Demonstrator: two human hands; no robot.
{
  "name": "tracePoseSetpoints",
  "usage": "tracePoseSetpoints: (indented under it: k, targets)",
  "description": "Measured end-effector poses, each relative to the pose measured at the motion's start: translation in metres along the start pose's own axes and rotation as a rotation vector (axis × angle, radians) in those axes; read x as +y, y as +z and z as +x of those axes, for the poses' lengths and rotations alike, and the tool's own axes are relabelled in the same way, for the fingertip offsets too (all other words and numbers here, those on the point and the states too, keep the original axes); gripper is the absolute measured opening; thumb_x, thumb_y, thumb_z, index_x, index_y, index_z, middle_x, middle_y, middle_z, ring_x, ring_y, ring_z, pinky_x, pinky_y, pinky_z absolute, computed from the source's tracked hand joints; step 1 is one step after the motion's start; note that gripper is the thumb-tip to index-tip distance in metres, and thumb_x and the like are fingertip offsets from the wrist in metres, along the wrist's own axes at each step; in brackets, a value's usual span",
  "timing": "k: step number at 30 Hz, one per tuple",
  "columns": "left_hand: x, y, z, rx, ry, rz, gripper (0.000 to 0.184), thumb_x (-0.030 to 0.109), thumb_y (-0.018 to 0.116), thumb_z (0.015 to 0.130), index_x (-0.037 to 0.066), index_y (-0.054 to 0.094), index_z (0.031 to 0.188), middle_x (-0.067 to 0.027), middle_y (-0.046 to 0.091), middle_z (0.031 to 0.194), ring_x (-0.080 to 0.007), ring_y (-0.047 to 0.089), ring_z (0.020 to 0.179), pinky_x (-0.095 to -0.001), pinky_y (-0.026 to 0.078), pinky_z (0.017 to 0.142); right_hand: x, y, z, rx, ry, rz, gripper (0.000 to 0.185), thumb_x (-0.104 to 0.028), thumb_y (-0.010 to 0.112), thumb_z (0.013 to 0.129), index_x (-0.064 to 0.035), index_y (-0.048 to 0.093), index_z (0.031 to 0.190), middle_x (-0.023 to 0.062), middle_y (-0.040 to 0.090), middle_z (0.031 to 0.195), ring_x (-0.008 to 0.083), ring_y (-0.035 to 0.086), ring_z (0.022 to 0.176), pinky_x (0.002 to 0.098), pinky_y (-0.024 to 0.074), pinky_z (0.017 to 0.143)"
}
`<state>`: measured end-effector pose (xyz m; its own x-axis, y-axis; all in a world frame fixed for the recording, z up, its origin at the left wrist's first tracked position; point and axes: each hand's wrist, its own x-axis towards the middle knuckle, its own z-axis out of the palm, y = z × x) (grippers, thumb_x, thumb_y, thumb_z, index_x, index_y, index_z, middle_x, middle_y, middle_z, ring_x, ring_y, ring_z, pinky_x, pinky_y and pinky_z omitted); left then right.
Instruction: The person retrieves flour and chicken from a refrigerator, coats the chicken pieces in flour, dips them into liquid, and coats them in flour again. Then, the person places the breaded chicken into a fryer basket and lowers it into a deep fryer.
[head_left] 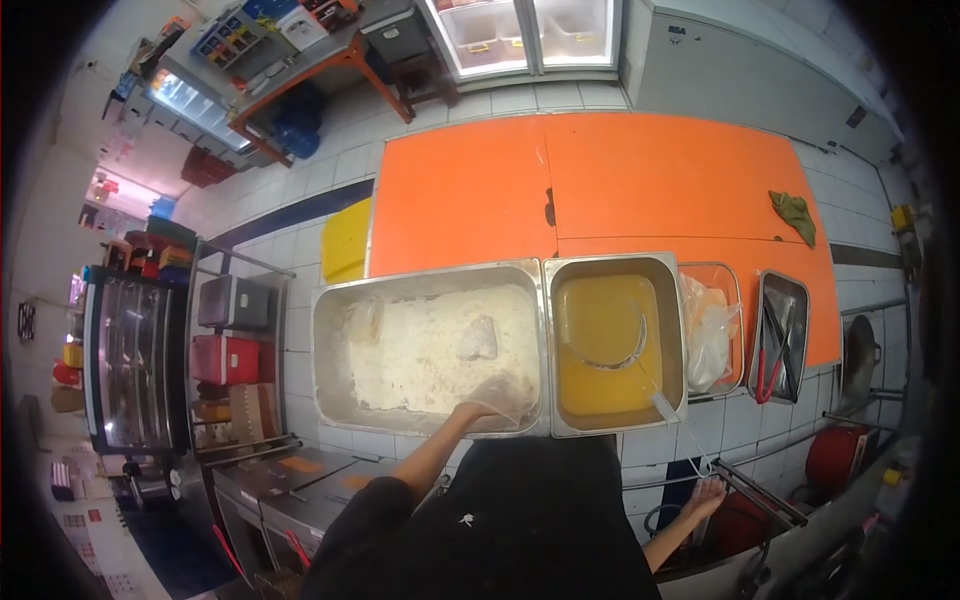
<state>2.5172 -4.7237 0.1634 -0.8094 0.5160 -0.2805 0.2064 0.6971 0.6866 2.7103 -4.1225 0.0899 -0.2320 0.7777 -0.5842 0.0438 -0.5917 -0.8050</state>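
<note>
My left hand (495,400), in what looks like a clear plastic glove, reaches into the front right corner of a metal tray (328,385) of pale flour; its fingers are too blurred to read. A flour-coated piece (478,339) lies beyond it, and another pale lump (366,322) sits at the tray's left. To the right, a metal pan (677,350) holds yellow liquid with a round wire skimmer (638,350) in it. The skimmer's long handle slants out over the front rim. My right hand (708,494) is just below the handle's end, bare, fingers loosely curled and apart.
Right of the pan are a basket with a plastic bag (710,335) and a narrow metal tray (797,375) with red-handled tongs (764,378). A green cloth (793,214) lies on the orange table (660,175). Metal rails (765,492) stand near my right hand.
</note>
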Motion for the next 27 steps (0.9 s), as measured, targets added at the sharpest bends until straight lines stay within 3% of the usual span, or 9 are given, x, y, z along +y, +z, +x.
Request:
tracePoseSetpoints:
  k: [5, 7, 10, 12, 14, 16, 21, 23, 27]
  targets:
    - [0.018, -0.049, 0.018, -0.191, -0.415, 0.092, 0.035, 0.035, 0.056, 0.089, 0.003, 0.065, 0.101, -0.0233, 0.065, 0.100, -0.0385, 0.061, 0.095, -0.0451, 0.047, 0.084, 0.050, 0.002, -0.107, 0.023, 0.082, -0.048, 0.061, -0.048, 0.041, 0.096, -0.0053, 0.039, 0.141, 0.0165, 0.042, 0.141, 0.0336, 0.043, 0.127, 0.0485, 0.0324, 0.108]
    - [0.008, -0.066, 0.016, 0.161, -0.303, 0.074, 0.037, 0.033, 0.053, 0.090, 0.001, 0.064, 0.103, -0.0252, 0.064, 0.104, -0.0385, 0.060, 0.098, -0.0441, 0.046, 0.088, 0.069, 0.007, -0.125, 0.039, 0.089, -0.062, 0.062, -0.049, 0.041, 0.097, -0.0047, 0.040, 0.140, 0.0170, 0.043, 0.140, 0.0338, 0.044, 0.126, 0.0482, 0.0344, 0.107]
    - [-0.021, -0.063, 0.028, 0.043, -0.116, 0.095, 0.037, 0.030, 0.052, 0.089, -0.001, 0.062, 0.108, -0.0256, 0.064, 0.106, -0.0399, 0.059, 0.099, -0.0443, 0.046, 0.090, 0.082, 0.014, -0.139, 0.038, 0.088, -0.087, 0.062, -0.050, 0.041, 0.098, -0.0029, 0.042, 0.138, 0.0185, 0.047, 0.136, 0.0337, 0.048, 0.122, 0.0474, 0.0402, 0.102]
    - [-0.038, -0.069, 0.056, 0.096, -0.111, 0.236, 0.037, 0.029, 0.051, 0.088, 0.000, 0.061, 0.110, -0.0255, 0.063, 0.109, -0.0406, 0.058, 0.103, -0.0443, 0.046, 0.092, 0.078, 0.029, -0.148, 0.022, 0.029, -0.101, 0.045, -0.046, 0.043, 0.099, -0.0076, 0.054, 0.121, 0.0096, 0.058, 0.108, 0.0280, 0.056, 0.102, 0.0460, 0.0446, 0.094]
    - [-0.054, -0.060, 0.071, 0.153, -0.107, 0.385, 0.038, 0.027, 0.051, 0.088, 0.000, 0.059, 0.113, -0.0253, 0.062, 0.112, -0.0412, 0.057, 0.106, -0.0444, 0.046, 0.093, 0.063, 0.038, -0.157, 0.024, -0.003, -0.074, 0.044, -0.046, 0.045, 0.099, -0.0091, 0.055, 0.118, 0.0087, 0.058, 0.107, 0.0245, 0.056, 0.096, 0.0428, 0.0457, 0.090]
    - [-0.054, -0.031, 0.088, 0.023, -0.370, 0.216, 0.041, 0.028, 0.051, 0.087, 0.000, 0.057, 0.117, -0.0263, 0.058, 0.121, -0.0417, 0.053, 0.115, -0.0453, 0.044, 0.096, 0.036, 0.047, -0.161, -0.045, -0.076, -0.052, 0.046, -0.049, 0.047, 0.098, -0.0088, 0.056, 0.118, 0.0081, 0.058, 0.107, 0.0221, 0.056, 0.095, 0.0399, 0.0460, 0.087]
    - [-0.004, -0.010, 0.036, -0.169, -0.236, 0.167, 0.056, 0.030, 0.049, 0.093, -0.002, 0.042, 0.138, -0.0281, 0.058, 0.120, -0.0374, 0.053, 0.116, -0.0487, 0.043, 0.095, -0.031, 0.081, -0.195, -0.145, -0.247, -0.028, 0.047, -0.047, 0.046, 0.099, -0.0051, 0.055, 0.117, 0.0067, 0.060, 0.100, 0.0178, 0.059, 0.090, 0.0343, 0.0477, 0.081]
    - [-0.049, 0.018, 0.005, -0.226, 0.087, 0.183, 0.075, 0.043, 0.058, 0.088, -0.004, 0.037, 0.142, -0.0266, 0.048, 0.137, -0.0364, 0.045, 0.128, -0.0463, 0.036, 0.106, -0.043, 0.095, -0.203, -0.159, -0.361, -0.143, 0.042, -0.045, 0.046, 0.100, -0.0064, 0.058, 0.113, 0.0061, 0.061, 0.099, 0.0152, 0.059, 0.086, 0.0302, 0.0478, 0.076]
    - [-0.010, -0.046, -0.014, -0.517, -0.105, -0.047, 0.083, 0.052, 0.064, 0.082, 0.003, 0.038, 0.144, -0.0225, 0.045, 0.142, -0.0367, 0.046, 0.129, -0.0426, 0.034, 0.108, -0.053, 0.114, -0.198, -0.174, -0.465, -0.316, 0.040, -0.042, 0.046, 0.100, -0.0061, 0.059, 0.112, 0.0060, 0.061, 0.101, 0.0145, 0.059, 0.086, 0.0293, 0.0476, 0.075]
